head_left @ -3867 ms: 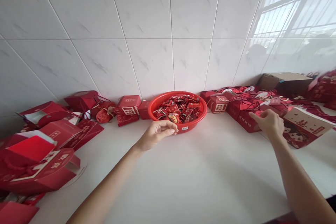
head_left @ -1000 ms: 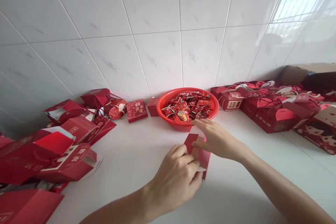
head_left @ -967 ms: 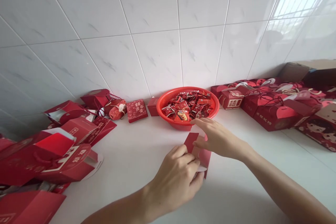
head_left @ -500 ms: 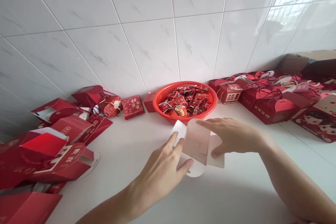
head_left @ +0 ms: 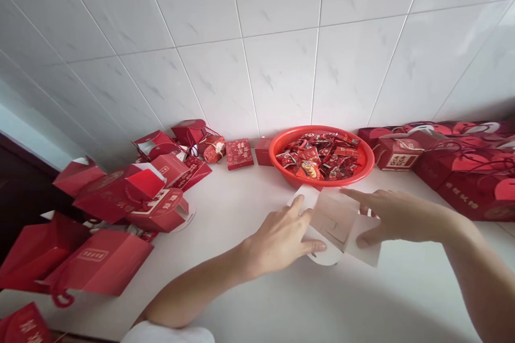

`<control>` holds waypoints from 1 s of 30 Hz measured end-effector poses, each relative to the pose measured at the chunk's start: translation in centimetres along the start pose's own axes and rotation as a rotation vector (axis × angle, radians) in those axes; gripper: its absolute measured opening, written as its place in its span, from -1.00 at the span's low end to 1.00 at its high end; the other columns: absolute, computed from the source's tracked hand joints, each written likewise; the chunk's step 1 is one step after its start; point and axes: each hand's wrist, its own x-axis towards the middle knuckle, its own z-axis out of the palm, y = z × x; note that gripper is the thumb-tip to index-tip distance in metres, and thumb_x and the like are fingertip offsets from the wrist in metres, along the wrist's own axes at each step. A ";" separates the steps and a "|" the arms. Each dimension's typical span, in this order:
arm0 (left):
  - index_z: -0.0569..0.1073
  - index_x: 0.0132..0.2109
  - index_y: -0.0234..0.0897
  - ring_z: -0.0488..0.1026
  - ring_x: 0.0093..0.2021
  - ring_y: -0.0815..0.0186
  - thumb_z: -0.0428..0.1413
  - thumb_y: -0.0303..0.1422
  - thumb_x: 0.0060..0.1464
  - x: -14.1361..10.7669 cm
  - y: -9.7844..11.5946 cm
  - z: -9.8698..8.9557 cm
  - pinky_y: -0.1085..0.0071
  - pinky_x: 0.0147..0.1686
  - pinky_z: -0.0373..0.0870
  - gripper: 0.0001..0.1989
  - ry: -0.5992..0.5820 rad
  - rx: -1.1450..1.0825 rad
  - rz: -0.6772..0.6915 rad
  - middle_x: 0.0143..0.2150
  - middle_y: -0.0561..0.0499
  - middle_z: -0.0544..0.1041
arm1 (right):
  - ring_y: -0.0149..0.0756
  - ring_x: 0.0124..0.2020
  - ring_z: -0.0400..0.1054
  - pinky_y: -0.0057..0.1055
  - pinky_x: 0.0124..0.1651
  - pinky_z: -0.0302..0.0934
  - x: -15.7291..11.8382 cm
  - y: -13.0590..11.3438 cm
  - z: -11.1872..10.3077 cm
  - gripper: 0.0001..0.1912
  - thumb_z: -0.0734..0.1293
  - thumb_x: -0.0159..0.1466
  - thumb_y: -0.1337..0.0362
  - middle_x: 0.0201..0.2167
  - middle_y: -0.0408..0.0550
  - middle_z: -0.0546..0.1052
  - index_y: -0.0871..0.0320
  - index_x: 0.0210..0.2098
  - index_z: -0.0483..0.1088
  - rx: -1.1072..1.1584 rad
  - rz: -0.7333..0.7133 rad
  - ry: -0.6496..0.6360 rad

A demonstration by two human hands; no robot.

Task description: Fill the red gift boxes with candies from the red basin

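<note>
An unfolded-topped gift box stands in front of me, its pale inside showing and its white flaps spread outward. My left hand grips its left side, with the thumb over the front flap and fingertips at the left flap. On the other side, my right hand holds the right flap, thumb on its inner face and index finger stretched along the back flap. Just behind the box sits a red plastic basket full of small red-wrapped snack packets.
Several red gift boxes with open tops crowd the left of the white counter. Closed red boxes with cord handles fill the right. A flat patterned red box lies by the tiled wall.
The view has turned left, so the basket, box and hands appear further right, and more red boxes show at left. Both hands stay on the gift box; its flaps have shifted slightly.
</note>
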 end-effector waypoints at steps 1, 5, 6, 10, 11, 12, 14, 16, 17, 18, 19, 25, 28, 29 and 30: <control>0.51 0.02 -0.19 0.57 -0.17 0.10 0.19 -0.02 0.16 0.1 -0.2 0.0 0.29 -0.26 0.45 -0.58 0.016 -0.006 0.003 0.16 -0.16 0.42 | 0.04 -0.34 0.49 -0.23 -0.38 0.24 0.0 -0.1 -0.1 -0.06 0.51 -0.05 -0.11 -0.36 0.02 0.60 -0.04 0.30 0.33 -0.002 0.005 0.027; 0.54 0.02 -0.12 0.58 -0.13 0.10 0.16 0.00 0.18 0.4 -1.0 -0.1 0.30 -0.25 0.46 -0.60 0.022 -0.059 0.035 0.20 -0.13 0.41 | -0.02 -0.32 0.50 -0.27 -0.35 0.26 -0.6 -0.6 -1.2 -0.26 0.48 0.02 -0.09 -0.35 0.00 0.60 -0.05 0.18 0.44 0.008 -0.027 0.061; 0.55 0.02 -0.11 0.58 -0.13 0.10 0.14 0.01 0.18 0.3 -1.2 -0.3 0.30 -0.25 0.47 -0.60 0.040 -0.067 0.042 0.21 -0.13 0.42 | -0.04 -0.31 0.50 -0.28 -0.34 0.26 -0.8 -0.7 -1.6 -0.31 0.46 0.06 -0.09 -0.34 -0.01 0.61 -0.06 0.15 0.45 0.015 -0.039 0.075; 0.56 0.04 -0.14 0.58 -0.23 0.22 0.11 -0.05 0.24 0.4 -2.0 -0.9 0.32 -0.24 0.47 -0.63 0.228 -0.089 0.086 0.19 -0.12 0.47 | -0.15 -0.35 0.50 -0.31 -0.34 0.30 -1.2 -0.5 -3.1 -0.49 0.37 0.18 -0.10 -0.34 -0.03 0.61 0.00 0.04 0.50 0.105 -0.042 0.217; 0.56 0.05 -0.15 0.57 -0.28 0.26 0.09 -0.10 0.26 0.7 -2.3 -1.2 0.34 -0.25 0.47 -0.66 0.282 -0.105 0.102 0.14 -0.10 0.51 | -0.17 -0.37 0.49 -0.32 -0.34 0.31 -1.0 -0.3 -3.4 -0.54 0.35 0.21 -0.09 -0.36 -0.03 0.61 0.03 -0.02 0.52 0.150 -0.038 0.266; 0.56 0.04 -0.16 0.56 -0.30 0.29 0.08 -0.13 0.28 1.1 -2.8 -1.5 0.36 -0.26 0.47 -0.68 0.333 -0.123 0.119 0.09 -0.08 0.54 | -0.19 -0.39 0.49 -0.32 -0.35 0.32 -0.7 -0.1 -3.7 -0.58 0.33 0.23 -0.08 -0.38 -0.03 0.61 0.06 -0.09 0.53 0.199 -0.040 0.315; 0.59 -0.03 -0.19 0.56 -0.25 0.27 0.05 -0.18 0.28 2.4 -3.8 -2.1 0.37 -0.23 0.46 -0.70 0.420 -0.157 0.136 -0.01 -0.06 0.59 | -0.21 -0.40 0.49 -0.31 -0.33 0.34 0.7 0.5 -4.0 -0.64 0.31 0.24 -0.04 -0.41 -0.04 0.60 0.10 -0.23 0.54 0.295 -0.069 0.409; 0.60 -0.08 -0.22 0.57 -0.14 0.20 0.06 -0.19 0.27 4.5 -4.8 -2.8 0.33 -0.14 0.47 -0.71 0.467 -0.170 0.100 -0.04 -0.08 0.61 | -0.20 -0.37 0.49 -0.29 -0.26 0.37 2.9 1.1 -4.0 -0.67 0.34 0.21 -0.01 -0.41 -0.04 0.61 0.12 -0.32 0.53 0.386 -0.122 0.480; 0.59 -0.07 -0.23 0.57 -0.11 0.17 0.07 -0.18 0.25 5.7 -5.3 -3.1 0.30 -0.10 0.47 -0.71 0.468 -0.165 0.059 -0.02 -0.09 0.61 | -0.20 -0.35 0.50 -0.28 -0.23 0.38 4.2 1.3 -3.9 -0.69 0.35 0.20 0.01 -0.40 -0.03 0.61 0.13 -0.33 0.53 0.433 -0.141 0.507; 0.58 -0.01 -0.23 0.57 -0.07 0.14 0.08 -0.17 0.24 6.9 -5.6 -3.3 0.26 -0.05 0.46 -0.68 0.452 -0.156 0.017 0.01 -0.12 0.61 | -0.19 -0.34 0.51 -0.27 -0.21 0.39 5.5 1.6 -3.7 -0.72 0.36 0.18 0.04 -0.39 -0.02 0.62 0.14 -0.35 0.52 0.477 -0.146 0.538; 0.55 0.05 -0.24 0.57 -0.02 0.10 0.09 -0.14 0.23 8.2 -5.9 -3.5 0.23 -0.01 0.45 -0.63 0.431 -0.143 -0.021 0.06 -0.14 0.59 | -0.19 -0.34 0.51 -0.27 -0.21 0.39 6.9 1.8 -3.4 -0.75 0.37 0.17 0.07 -0.39 -0.02 0.62 0.15 -0.36 0.51 0.520 -0.139 0.572; 0.25 0.36 -0.28 0.22 0.38 -0.12 0.25 -0.09 0.08 14.0 -6.7 -3.3 0.07 0.24 0.28 -0.23 0.249 -0.158 -0.112 0.35 -0.33 0.33 | -0.22 -0.32 0.51 -0.31 -0.21 0.39 13.1 2.7 -1.2 -0.89 0.34 0.14 0.28 -0.36 -0.03 0.62 0.17 -0.35 0.48 0.653 -0.037 0.738; 0.27 0.34 -0.27 0.22 0.38 -0.12 0.29 -0.14 0.04 15.6 -7.3 -2.9 0.06 0.26 0.24 -0.22 0.276 -0.209 -0.110 0.36 -0.32 0.32 | -0.23 -0.34 0.51 -0.32 -0.24 0.39 14.2 3.2 -0.5 -0.89 0.33 0.14 0.32 -0.36 -0.02 0.61 0.16 -0.33 0.47 0.664 -0.017 0.740; 0.29 0.31 -0.26 0.23 0.37 -0.12 0.31 -0.15 0.02 16.0 -7.5 -2.8 0.07 0.26 0.25 -0.24 0.283 -0.222 -0.102 0.34 -0.30 0.34 | -0.23 -0.35 0.51 -0.32 -0.26 0.39 14.4 3.4 -0.4 -0.89 0.33 0.15 0.33 -0.37 -0.03 0.61 0.16 -0.32 0.48 0.666 -0.012 0.735; 0.32 0.29 -0.24 0.26 0.35 -0.12 0.33 -0.17 -0.01 16.4 -7.7 -2.7 0.07 0.24 0.27 -0.26 0.287 -0.239 -0.094 0.32 -0.28 0.38 | -0.23 -0.35 0.51 -0.32 -0.27 0.39 14.5 3.5 -0.3 -0.89 0.33 0.16 0.33 -0.38 -0.03 0.61 0.15 -0.31 0.48 0.668 -0.008 0.730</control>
